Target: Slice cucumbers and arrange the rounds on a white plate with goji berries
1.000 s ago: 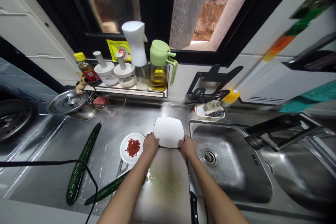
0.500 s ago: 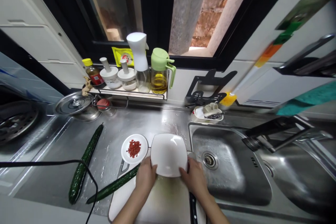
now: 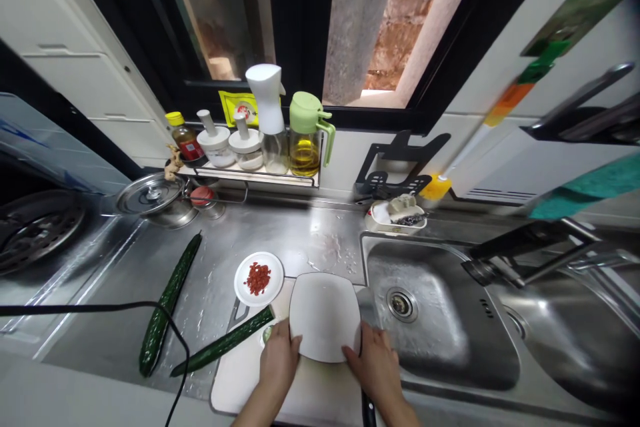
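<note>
Between my two hands is a white square plate (image 3: 325, 317) with rounded corners, over the cutting board (image 3: 235, 387). My left hand (image 3: 280, 360) grips its left edge, thumb on the rim. My right hand (image 3: 374, 360) grips the right edge in the same way. Whether the plate touches the board I cannot tell. A knife (image 3: 369, 410) with a black handle lies by my right wrist, its blade mostly hidden. Left of my left hand, a cut cucumber (image 3: 225, 341) rests partly on the board, and a small green-and-white piece (image 3: 267, 335) shows beside my fingers.
A small white plate (image 3: 275, 283) of red bits stands behind the board. A whole cucumber (image 3: 170, 307) lies at left, with a black cable (image 3: 175, 333) in front. The sink (image 3: 450, 373) is at right. Seasoning jars (image 3: 247, 150) and an oil bottle (image 3: 305, 147) line the shelf.
The square plate has come down toward me over the board, with both hands still on its edges. More of the cut cucumber's end now shows. The view has shifted slightly.
</note>
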Demonstrator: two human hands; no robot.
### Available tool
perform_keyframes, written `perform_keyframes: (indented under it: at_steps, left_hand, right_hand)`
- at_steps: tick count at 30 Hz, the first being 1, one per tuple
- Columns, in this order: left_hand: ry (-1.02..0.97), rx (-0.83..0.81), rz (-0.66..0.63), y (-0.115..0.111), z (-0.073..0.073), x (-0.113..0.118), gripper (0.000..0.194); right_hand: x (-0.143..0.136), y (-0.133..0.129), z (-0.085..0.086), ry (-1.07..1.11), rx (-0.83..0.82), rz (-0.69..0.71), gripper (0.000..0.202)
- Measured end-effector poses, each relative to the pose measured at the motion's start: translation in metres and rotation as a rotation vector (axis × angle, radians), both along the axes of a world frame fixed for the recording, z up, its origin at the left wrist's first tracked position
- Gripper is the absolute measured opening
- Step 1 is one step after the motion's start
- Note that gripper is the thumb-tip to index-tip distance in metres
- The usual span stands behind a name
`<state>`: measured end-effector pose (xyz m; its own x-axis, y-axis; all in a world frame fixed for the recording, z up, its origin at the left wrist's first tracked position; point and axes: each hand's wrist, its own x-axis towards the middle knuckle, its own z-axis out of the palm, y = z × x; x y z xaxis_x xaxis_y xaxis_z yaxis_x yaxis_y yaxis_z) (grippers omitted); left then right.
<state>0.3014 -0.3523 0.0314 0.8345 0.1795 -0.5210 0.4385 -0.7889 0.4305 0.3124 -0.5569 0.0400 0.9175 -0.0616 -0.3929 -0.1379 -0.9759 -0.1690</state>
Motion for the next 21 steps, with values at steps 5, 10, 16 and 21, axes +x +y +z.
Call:
perform_keyframes:
  at_steps: [5, 10, 16, 21]
  left_hand:
    - [0.033, 0.013, 0.011, -0.002, -0.004, 0.000, 0.040]
    - [0.000, -0.005, 0.026, -0.002, -0.002, -0.002, 0.039]
    - [-0.204, -0.092, 0.160, 0.024, -0.008, -0.027, 0.036]
    - [-0.254, 0.035, 0.242, 0.053, -0.018, -0.046, 0.033]
  right_hand:
    - [0.001, 0.003, 0.003, 0.017, -0.049, 0.033, 0.035]
    - [0.002, 0.008, 0.008, -0.001, -0.100, 0.041, 0.029]
    - [0.001, 0.010, 0.005, -0.003, -0.138, 0.040, 0.038]
    - [-0.001, 0.010, 0.003, 0.001, -0.126, 0.050, 0.046]
